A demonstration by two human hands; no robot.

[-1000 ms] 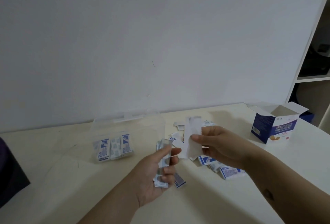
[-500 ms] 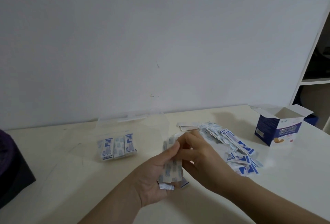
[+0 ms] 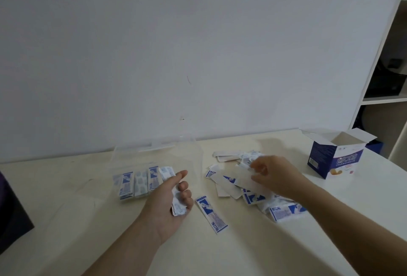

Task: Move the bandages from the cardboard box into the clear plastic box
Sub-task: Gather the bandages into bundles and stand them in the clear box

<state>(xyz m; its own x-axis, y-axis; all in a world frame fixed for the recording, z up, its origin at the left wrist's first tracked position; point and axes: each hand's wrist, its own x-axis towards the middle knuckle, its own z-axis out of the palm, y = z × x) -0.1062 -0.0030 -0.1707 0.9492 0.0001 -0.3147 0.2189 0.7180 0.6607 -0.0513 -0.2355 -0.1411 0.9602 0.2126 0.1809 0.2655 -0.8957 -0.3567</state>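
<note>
The clear plastic box (image 3: 154,150) stands open at the back of the table, with three rows of blue-and-white bandages (image 3: 136,182) packed inside. My left hand (image 3: 169,201) grips a small stack of bandages at the box's right front corner. One bandage (image 3: 212,214) lies alone on the table just right of that hand. My right hand (image 3: 275,174) rests on the loose pile of bandages (image 3: 244,187), fingers curled around some at its top. The blue cardboard box (image 3: 337,157) stands open at the far right.
A dark object (image 3: 11,216) sits at the left edge of the cream table (image 3: 66,231). A white shelf unit (image 3: 387,77) rises at the right behind the cardboard box. A plain wall closes off the back.
My hands have parted. The left one carried its stack left toward the clear box, the right one went back to the loose pile. A single bandage now lies between them.
</note>
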